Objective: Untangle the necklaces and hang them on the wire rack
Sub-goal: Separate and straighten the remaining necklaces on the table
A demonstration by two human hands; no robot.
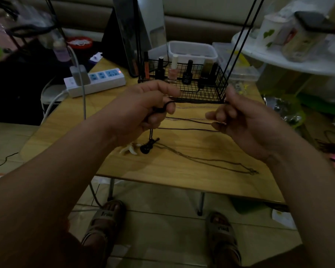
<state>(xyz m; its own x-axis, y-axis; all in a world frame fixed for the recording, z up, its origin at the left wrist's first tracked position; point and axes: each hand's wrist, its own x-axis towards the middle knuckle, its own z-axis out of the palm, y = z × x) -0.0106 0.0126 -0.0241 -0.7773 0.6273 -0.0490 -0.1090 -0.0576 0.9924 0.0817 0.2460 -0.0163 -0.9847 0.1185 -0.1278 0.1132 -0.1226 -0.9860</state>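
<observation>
Currently black cord necklace (184,129) stretches taut between the 2 hands; left hand (147,107) pinches its loop, right hand (238,120) pinches the other end.

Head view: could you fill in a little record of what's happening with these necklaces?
left hand: pinches a loop of the black cord
right hand: holds the cord's other end
black cord: stretched between both hands
pendant: dark, guitar-shaped, on the cord below left hand
thin chain: lies loose on the table
wire rack: behind the hands, holds small bottles
</observation>
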